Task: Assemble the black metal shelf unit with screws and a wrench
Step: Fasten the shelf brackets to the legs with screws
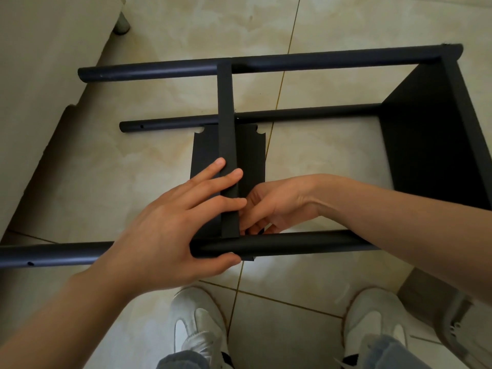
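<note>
The black metal shelf unit lies on its side on the tiled floor, with long black tubes running left to right. The near tube [292, 243] crosses just in front of me. A middle shelf panel [226, 134] stands on edge between the near and far tubes. My left hand [175, 225] clamps this panel's near end against the near tube, fingers over the panel edge and thumb under the tube. My right hand [274, 206] reaches in from the right, its fingertips pinched at the joint on something small and dark that I cannot identify. An end shelf panel [431, 145] is fixed at the right.
A beige sofa [40, 102] with a short leg [121, 25] borders the left. My two white shoes [197, 323] stand on the tiles below the near tube. The far tube [266, 63] and a lower tube [292, 115] lie beyond. A grey object [452, 323] sits at the lower right.
</note>
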Motion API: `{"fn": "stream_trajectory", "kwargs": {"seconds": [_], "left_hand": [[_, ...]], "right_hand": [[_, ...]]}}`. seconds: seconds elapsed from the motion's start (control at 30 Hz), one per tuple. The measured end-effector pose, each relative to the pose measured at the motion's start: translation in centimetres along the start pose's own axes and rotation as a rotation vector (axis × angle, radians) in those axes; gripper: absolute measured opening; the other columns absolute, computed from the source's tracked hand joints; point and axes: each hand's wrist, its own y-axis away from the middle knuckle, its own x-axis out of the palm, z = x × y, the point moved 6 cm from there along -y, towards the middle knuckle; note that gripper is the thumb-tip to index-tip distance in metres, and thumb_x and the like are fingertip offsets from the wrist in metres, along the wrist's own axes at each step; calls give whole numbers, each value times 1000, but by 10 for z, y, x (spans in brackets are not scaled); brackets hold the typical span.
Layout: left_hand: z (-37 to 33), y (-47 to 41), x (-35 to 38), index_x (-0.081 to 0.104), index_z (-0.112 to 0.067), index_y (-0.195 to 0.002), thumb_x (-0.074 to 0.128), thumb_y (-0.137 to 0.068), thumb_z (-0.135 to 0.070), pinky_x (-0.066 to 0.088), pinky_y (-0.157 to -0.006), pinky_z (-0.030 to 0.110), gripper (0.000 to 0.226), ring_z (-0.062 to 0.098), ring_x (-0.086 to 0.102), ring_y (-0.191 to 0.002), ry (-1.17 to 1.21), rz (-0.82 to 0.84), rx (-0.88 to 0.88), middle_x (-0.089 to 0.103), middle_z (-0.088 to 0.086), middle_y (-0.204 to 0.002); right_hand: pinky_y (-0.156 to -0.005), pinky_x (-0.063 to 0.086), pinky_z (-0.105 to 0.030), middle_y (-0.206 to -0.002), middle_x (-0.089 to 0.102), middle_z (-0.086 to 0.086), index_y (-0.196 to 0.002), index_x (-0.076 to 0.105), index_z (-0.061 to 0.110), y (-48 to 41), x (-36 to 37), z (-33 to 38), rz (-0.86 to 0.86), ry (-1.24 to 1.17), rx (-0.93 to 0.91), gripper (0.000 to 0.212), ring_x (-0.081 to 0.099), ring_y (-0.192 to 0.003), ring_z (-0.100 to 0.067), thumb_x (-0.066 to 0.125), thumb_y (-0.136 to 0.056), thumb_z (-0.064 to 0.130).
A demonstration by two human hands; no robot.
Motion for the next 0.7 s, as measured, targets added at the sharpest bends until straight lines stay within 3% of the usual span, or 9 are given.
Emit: {"fn": "stream_trajectory", "kwargs": {"seconds": [0.33, 0.7], "left_hand": [[1, 0, -1, 54, -36, -136, 57, -80, -68, 38, -104, 31, 65, 7, 14, -154, 9, 13, -12, 33, -13, -161], [0, 1, -2, 57, -31, -135, 60, -80, -65, 46, -103, 39, 64, 9, 17, -154, 36, -8, -6, 36, -11, -160]], "right_hand": [[-90, 53, -34, -100, 71, -7, -100, 72, 13, -2, -1, -1, 10, -9, -19, 14, 65, -99, -21, 58, -97, 11], [-85, 56, -33, -96, 71, -9, -98, 71, 11, -7, 0, -4, -15, 13, 3, 13, 68, -93, -22, 60, -95, 17]]}}
